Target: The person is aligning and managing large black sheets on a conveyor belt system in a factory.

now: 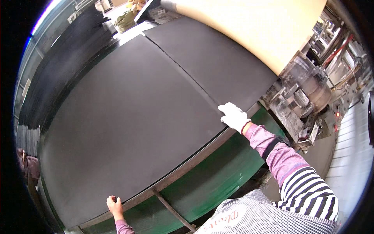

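A large dark grey sheet (pixel 128 117) lies flat across a table with a metal front edge (pixel 175 181). My bare left hand (pixel 114 204) is at the near left edge of this sheet, its fingers curled over the rim. At the sheet's near right corner is my right hand (pixel 235 117) in a white glove, fingers bent and closed on the corner. A second dark sheet (pixel 222 58) lies beyond it, a narrow dark gap running between the two. The undersides of both hands are hidden.
A wide tan roll or belt (pixel 253 27) rises behind the second sheet. Greasy machinery (pixel 304 97) stands to the right. A green panel (pixel 202 195) lies below the table edge, crossed by a metal bar (pixel 173 210). Black layered material (pixel 66 66) is at left.
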Demonstrator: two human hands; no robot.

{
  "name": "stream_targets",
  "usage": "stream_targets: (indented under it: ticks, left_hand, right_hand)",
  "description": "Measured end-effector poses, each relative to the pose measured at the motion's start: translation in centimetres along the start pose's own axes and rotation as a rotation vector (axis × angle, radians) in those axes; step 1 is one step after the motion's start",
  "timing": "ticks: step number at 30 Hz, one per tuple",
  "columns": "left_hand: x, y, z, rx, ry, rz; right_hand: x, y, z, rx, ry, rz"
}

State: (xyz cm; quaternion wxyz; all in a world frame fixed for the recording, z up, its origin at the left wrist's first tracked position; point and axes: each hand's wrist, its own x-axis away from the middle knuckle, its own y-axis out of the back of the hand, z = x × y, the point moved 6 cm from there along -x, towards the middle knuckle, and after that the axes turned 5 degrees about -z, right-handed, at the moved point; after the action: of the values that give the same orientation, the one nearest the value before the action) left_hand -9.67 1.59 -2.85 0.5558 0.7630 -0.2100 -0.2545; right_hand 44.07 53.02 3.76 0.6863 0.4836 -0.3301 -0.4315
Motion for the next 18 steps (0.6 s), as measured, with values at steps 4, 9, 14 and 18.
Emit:
stream_targets:
  ticks: [4, 9, 14, 18]
  left_hand:
    - [1.4, -1.1, -7.2, 0.086, -0.144, 0.109]
    - [2.4, -0.6, -17.0, -0.083, -0.479, 0.053]
    - [3.5, -3.4, -23.1, 0.061, -0.137, 0.683]
    - [4.3, -3.6, -32.0, -0.039, -0.511, 0.496]
  right_hand:
    - [-2.3, 2.1, -4.4, 0.378, 0.049, -0.152]
    - [-3.5, 2.9, -10.6, 0.277, -0.315, -0.180]
    - [-2.3, 5.1, -13.3, 0.242, -0.290, -0.189]
    - [4.2, 7.0, -10.1, 0.071, 0.094, -0.532]
